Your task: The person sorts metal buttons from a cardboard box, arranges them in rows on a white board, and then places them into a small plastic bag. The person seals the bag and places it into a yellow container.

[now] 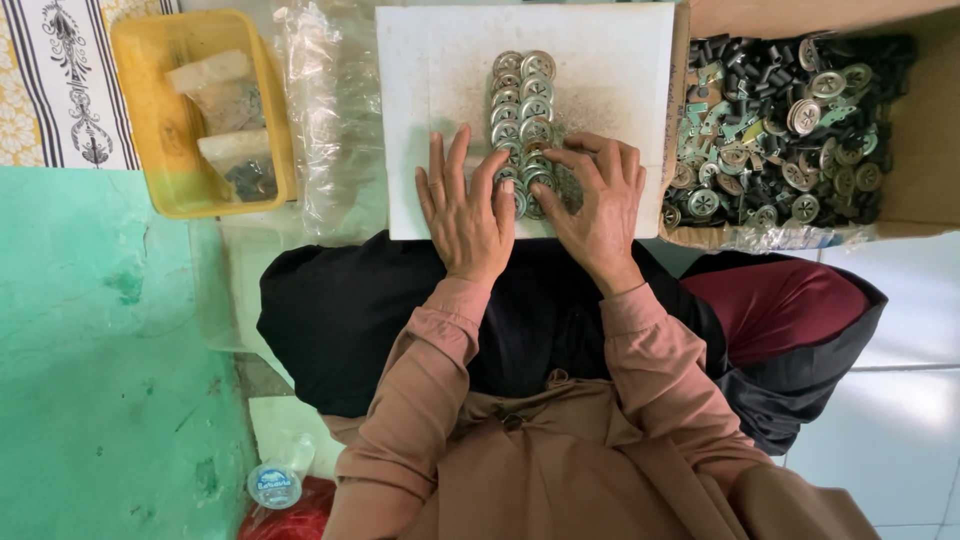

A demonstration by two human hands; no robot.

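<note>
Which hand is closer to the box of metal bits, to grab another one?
Probably the right hand: it lies on the white board beside the cardboard box. The left hand is farther away.

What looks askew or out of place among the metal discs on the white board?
Nothing stands out. The round metal discs lie in two neat overlapping rows on the white board, with the left hand and right hand resting on their near end.
</note>
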